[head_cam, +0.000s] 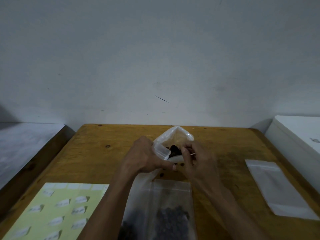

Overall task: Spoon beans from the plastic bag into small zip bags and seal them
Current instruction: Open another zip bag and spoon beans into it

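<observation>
At the wooden table's centre, the left hand pinches open a small clear zip bag while the right hand grips a white plastic spoon of dark beans. The large clear plastic bag of beans lies at the near edge (tip slowly, mouth held wide).

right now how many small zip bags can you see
3: one held open in the left hand, one with beans near the front edge, one empty pile at right, possibly several stacked.

sticker sheet left, zip bags right
</observation>
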Available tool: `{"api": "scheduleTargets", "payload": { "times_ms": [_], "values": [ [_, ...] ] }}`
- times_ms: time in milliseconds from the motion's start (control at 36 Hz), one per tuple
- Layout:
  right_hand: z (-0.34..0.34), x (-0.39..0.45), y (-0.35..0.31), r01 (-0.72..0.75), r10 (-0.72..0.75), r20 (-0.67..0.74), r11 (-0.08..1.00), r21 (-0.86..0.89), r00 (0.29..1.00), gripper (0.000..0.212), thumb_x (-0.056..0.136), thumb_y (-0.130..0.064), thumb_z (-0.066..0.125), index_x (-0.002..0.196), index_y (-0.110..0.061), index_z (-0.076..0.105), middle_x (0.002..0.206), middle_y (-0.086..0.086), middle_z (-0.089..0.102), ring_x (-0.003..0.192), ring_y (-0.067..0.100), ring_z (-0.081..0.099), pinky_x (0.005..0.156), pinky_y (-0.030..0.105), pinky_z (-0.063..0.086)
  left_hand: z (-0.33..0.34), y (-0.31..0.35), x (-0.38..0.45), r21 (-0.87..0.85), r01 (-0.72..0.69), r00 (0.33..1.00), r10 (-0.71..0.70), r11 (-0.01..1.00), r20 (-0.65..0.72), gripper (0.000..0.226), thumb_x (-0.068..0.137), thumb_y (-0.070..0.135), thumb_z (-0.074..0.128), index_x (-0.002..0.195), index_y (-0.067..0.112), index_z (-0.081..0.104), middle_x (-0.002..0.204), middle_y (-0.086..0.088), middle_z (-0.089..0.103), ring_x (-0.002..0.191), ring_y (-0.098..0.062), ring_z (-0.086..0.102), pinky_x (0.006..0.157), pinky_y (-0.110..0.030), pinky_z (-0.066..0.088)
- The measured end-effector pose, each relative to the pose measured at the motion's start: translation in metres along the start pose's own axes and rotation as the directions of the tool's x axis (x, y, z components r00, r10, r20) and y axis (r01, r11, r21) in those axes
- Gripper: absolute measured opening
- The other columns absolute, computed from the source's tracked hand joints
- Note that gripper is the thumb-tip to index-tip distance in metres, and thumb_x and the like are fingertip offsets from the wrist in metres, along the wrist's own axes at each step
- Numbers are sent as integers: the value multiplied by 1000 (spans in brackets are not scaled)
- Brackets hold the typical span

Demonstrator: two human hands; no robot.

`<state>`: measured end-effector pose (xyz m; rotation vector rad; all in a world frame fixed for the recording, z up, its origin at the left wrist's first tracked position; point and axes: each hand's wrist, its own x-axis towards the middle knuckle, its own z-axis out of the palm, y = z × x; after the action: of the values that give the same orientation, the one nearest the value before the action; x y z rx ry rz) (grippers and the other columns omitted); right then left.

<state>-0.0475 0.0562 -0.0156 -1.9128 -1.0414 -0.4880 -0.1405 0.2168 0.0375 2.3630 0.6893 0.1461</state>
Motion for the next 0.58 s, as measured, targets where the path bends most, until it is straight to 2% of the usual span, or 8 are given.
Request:
{"api": "scheduleTargets", "payload": {
  "times_ms": [83,139,250,306,361,444,500,583],
  "values": [
    [-3,-8,3,185,-187,5,971,-151,982,21,94,-4,59,113,-3,68,106,9,67,91,14,63,81,8,46,0,0,0,-8,-3,1000,3,1000,11,59,44,52,94,85,18,69,77,6,68,66,-8,65,50,-23,54],
    [-4,-12,5,240,-238,39,949,-202,971,25,92,1,60,116,0,68,109,12,65,95,19,62,81,18,50,0,0,0,-16,-3,1000,3,1000,12,57,45,50,94,84,18,69,77,6,69,66,-8,66,51,-26,55],
    [9,-16,10,139,-102,133,941,-309,986,44,75,12,74,117,-2,68,113,17,64,96,34,66,66,36,60,1,2,-2,-13,-17,1000,17,1000,22,56,45,52,94,81,19,67,75,5,67,64,-9,65,53,-29,55],
    [14,-18,6,127,-82,161,946,-297,984,48,73,12,76,118,-3,68,116,17,64,96,35,67,63,36,60,2,3,-2,-24,-20,999,21,1000,27,49,48,46,94,78,19,66,73,4,67,62,-10,64,52,-29,55],
    [15,-21,-2,160,-118,170,953,-259,978,46,77,7,76,120,-4,67,116,15,65,98,30,67,66,32,60,2,3,-3,-21,-28,999,29,999,36,42,51,41,92,76,20,66,73,5,68,62,-9,65,54,-28,56],
    [10,-25,-14,191,-163,149,961,-200,975,33,95,-6,54,127,-6,63,117,13,63,106,29,65,75,32,61,2,2,-3,-18,-32,998,33,999,51,41,52,41,92,79,18,71,74,3,69,66,-13,68,58,-32,58],
    [8,-27,-15,170,-151,106,965,-201,983,36,96,-10,43,124,-4,65,116,14,63,104,29,65,78,32,61,-1,3,-5,0,-21,998,21,1000,66,42,52,39,93,79,18,68,78,1,69,69,-12,67,62,-35,59],
    [7,-27,-9,84,-73,58,972,-221,996,34,94,-4,46,121,0,67,114,15,63,99,29,66,76,33,61,-5,3,-8,2,-19,997,19,1000,69,45,51,38,94,77,23,61,82,2,68,71,-10,64,62,-32,58]
  ]
}}
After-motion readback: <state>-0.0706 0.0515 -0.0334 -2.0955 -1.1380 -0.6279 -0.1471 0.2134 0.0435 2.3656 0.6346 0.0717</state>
